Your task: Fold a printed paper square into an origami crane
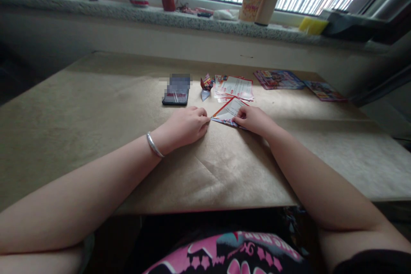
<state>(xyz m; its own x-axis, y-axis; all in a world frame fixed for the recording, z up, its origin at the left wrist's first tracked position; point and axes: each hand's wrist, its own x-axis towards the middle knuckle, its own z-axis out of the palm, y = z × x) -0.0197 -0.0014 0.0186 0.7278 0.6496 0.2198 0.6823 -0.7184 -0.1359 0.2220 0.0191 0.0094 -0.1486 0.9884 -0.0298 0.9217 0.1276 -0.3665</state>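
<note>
A folded sheet of printed paper [228, 112], white with red edging, lies on the brown paper-covered table [96, 111] between my hands. My left hand [186, 126], with a silver bangle on its wrist, is curled and pinches the sheet's left corner. My right hand [253, 119] presses down with closed fingers on the sheet's right side. Just beyond the sheet lies a small stack of similar printed leaflets [236, 87], with a small folded paper figure [206, 85] to its left.
A dark phone [176, 93] lies flat left of the folded figure. Two colourful booklets [278, 79] [324, 90] rest at the table's far right. The stone windowsill [128, 10] behind holds cans, a cup and small items below a barred window.
</note>
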